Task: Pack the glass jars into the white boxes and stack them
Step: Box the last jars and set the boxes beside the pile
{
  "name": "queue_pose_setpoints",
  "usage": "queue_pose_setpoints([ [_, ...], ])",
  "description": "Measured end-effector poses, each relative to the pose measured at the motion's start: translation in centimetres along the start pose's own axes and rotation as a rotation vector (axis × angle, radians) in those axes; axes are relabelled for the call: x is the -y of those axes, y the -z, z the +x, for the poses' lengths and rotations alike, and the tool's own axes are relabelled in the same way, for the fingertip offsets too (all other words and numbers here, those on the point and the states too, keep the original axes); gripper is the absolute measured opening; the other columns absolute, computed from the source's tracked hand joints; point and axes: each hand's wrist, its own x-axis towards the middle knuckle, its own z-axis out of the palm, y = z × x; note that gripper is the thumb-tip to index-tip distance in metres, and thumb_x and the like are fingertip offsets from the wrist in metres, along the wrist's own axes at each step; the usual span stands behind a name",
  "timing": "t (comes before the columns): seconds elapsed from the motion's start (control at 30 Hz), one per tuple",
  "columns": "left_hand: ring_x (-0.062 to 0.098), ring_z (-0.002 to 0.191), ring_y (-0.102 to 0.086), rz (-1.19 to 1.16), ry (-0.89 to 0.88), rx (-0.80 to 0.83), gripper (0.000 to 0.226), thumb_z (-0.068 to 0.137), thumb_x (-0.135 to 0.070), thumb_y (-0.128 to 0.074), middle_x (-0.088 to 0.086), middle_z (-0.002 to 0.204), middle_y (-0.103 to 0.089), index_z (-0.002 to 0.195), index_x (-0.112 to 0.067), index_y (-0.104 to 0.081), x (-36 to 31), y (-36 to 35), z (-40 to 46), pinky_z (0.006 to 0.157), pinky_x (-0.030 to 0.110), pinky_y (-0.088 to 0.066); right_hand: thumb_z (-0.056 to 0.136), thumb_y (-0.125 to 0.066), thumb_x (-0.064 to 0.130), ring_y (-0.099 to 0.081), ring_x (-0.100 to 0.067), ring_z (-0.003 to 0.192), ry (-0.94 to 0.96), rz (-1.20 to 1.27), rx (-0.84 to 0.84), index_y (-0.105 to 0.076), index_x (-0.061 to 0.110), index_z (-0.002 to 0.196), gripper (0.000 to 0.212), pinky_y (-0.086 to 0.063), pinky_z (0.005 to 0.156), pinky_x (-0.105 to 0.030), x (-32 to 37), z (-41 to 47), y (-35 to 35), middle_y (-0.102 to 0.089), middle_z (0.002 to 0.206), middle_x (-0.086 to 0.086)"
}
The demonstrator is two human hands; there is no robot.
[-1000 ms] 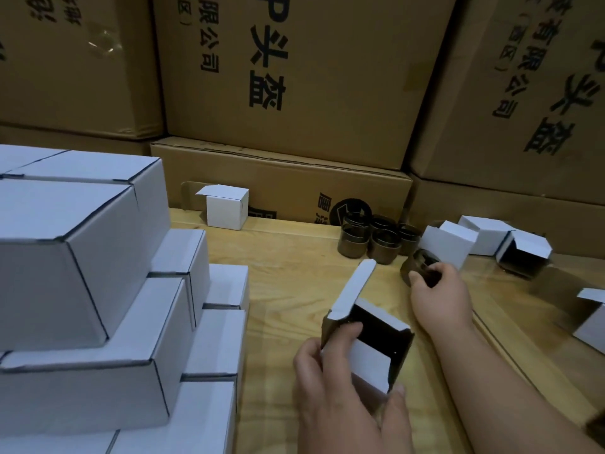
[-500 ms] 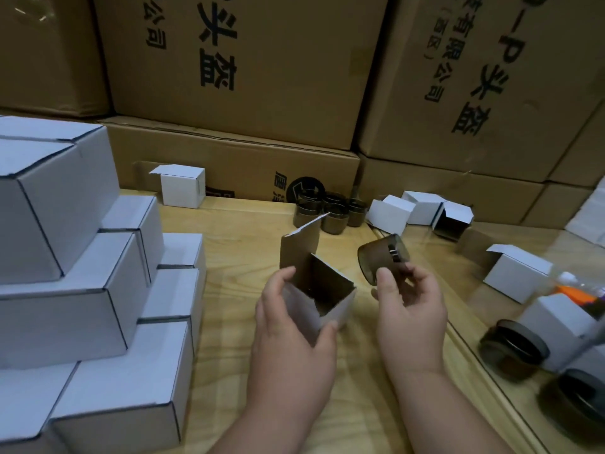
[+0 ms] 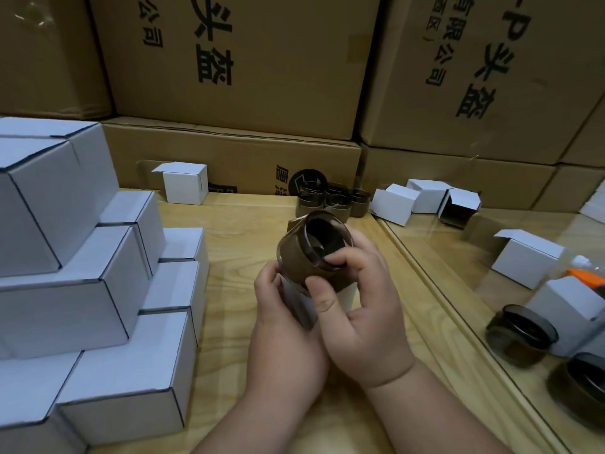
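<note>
Above the middle of the wooden tabletop (image 3: pixel 242 244), the person's two hands meet around one brown glass jar (image 3: pixel 311 253) and one small white box (image 3: pixel 314 299). The right hand (image 3: pixel 363 309) grasps the jar, thumb pressed on its side wall and fingertips curled over its rim, with the open mouth tilted up toward the camera. The left hand (image 3: pixel 281 326) is wrapped around the white box from below and from the left; the jar's lower end sits at the box's open top, though how far it has entered is hidden by the fingers.

To the left rises a stepped stack of closed white boxes (image 3: pixel 98 290), several tiers high, standing on the tabletop. At the back edge, against the large brown cartons (image 3: pixel 262 60) printed with black characters, stands a single white box with its flap raised (image 3: pixel 185 185). Just right of it, further along the back, a cluster of empty brown jars (image 3: pixel 337 201) stands upright, and beside them a few open white boxes (image 3: pixel 422 201) lie tipped at angles. On the right, a glass-covered surface (image 3: pixel 458 263) carries more white boxes (image 3: pixel 527 257), two dark jars (image 3: pixel 520 335) near the frame edge, and an orange object (image 3: pixel 586 276) too blurred to identify.
</note>
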Motion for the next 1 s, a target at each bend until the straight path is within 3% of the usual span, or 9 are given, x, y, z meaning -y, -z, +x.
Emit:
queue_pose_setpoints([
  [0.17,0.007,0.097,-0.071,-0.021,0.058,-0.028,0.079,0.078,-0.035,-0.087,-0.020,0.119,-0.066,0.117,-0.066,-0.025,0.3,-0.2,0.0,0.080,0.042,-0.059,0.091,-0.063,0.030,-0.058,-0.018,0.125,-0.108,-0.069,-0.080,-0.055,0.025,0.114,0.025,-0.054,0.096,-0.044,-1.8,-0.1,1.0,-0.052,0.136,0.008],
  [0.27,0.006,0.102,-0.070,0.003,0.046,-0.026,0.085,0.078,-0.027,-0.088,-0.019,0.124,-0.064,0.116,-0.066,-0.024,0.6,-0.4,0.0,0.081,0.036,-0.058,0.091,-0.062,0.035,-0.059,-0.022,0.122,-0.170,-0.084,-0.098,-0.053,0.034,0.115,0.026,-0.054,0.096,-0.050,-2.5,-0.2,1.3,-0.052,0.134,0.011],
  [0.37,0.005,0.105,-0.069,0.010,0.040,-0.021,0.087,0.078,-0.022,-0.088,-0.020,0.125,-0.064,0.119,-0.064,-0.025,0.7,-0.4,0.0,0.082,0.035,-0.058,0.091,-0.062,0.036,-0.059,-0.021,0.121,-0.197,-0.087,-0.100,-0.053,0.036,0.115,0.026,-0.053,0.098,-0.043,-3.0,-0.3,1.5,-0.051,0.135,0.010],
  [0.47,0.006,0.104,-0.069,0.013,0.052,-0.024,0.085,0.078,-0.027,-0.087,-0.019,0.125,-0.063,0.120,-0.065,-0.024,0.6,-0.4,0.0,0.081,0.037,-0.058,0.090,-0.061,0.039,-0.053,-0.005,0.123,-0.187,-0.137,-0.062,-0.053,0.036,0.111,0.023,-0.045,0.101,-0.019,-3.1,-0.2,1.4,-0.051,0.131,0.016],
  [0.53,0.007,0.102,-0.069,0.016,0.050,-0.031,0.082,0.079,-0.032,-0.086,-0.016,0.124,-0.064,0.119,-0.066,-0.023,0.6,-0.4,0.0,0.078,0.035,-0.057,0.087,-0.062,0.038,-0.051,-0.002,0.121,-0.150,-0.180,-0.018,-0.055,0.031,0.104,0.020,-0.039,0.100,-0.015,-3.1,-0.1,1.3,-0.054,0.126,0.017],
  [0.63,0.006,0.099,-0.068,0.011,0.050,-0.030,0.079,0.082,-0.035,-0.083,-0.014,0.123,-0.065,0.118,-0.069,-0.022,0.5,-0.4,0.0,0.073,0.031,-0.053,0.081,-0.064,0.035,-0.053,-0.013,0.116,-0.086,-0.230,0.059,-0.060,0.020,0.090,0.018,-0.040,0.099,-0.027,-3.0,-0.2,1.4,-0.063,0.119,0.009],
  [0.77,0.008,0.099,-0.069,0.006,0.059,-0.035,0.079,0.083,-0.037,-0.081,-0.018,0.124,-0.063,0.115,-0.075,-0.019,0.1,-0.3,-0.1,0.075,0.034,-0.055,0.077,-0.063,0.036,-0.052,-0.019,0.121,-0.132,-0.231,0.104,-0.059,0.019,0.084,0.018,-0.041,0.102,-0.039,-2.8,-0.1,1.5,-0.064,0.122,0.002],
  [0.9,0.007,0.105,-0.069,-0.022,0.079,-0.008,0.083,0.086,-0.037,-0.079,-0.028,0.124,-0.060,0.120,-0.079,-0.016,-0.4,-0.1,-0.1,0.086,0.041,-0.058,0.079,-0.059,0.040,-0.043,-0.018,0.133,-0.191,-0.272,0.173,-0.064,0.017,0.077,0.024,-0.036,0.108,-0.042,-2.8,-0.1,1.5,-0.059,0.134,0.005],
  [1.0,0.010,0.119,-0.065,-0.049,0.095,0.007,0.086,0.087,-0.039,-0.077,-0.024,0.142,-0.055,0.132,-0.074,-0.013,-0.7,-0.1,-0.1,0.097,0.044,-0.056,0.081,-0.054,0.046,-0.033,-0.017,0.143,-0.226,-0.338,0.240,-0.072,0.020,0.073,0.033,-0.027,0.114,-0.046,-2.9,-0.2,1.3,-0.052,0.143,0.011],
])
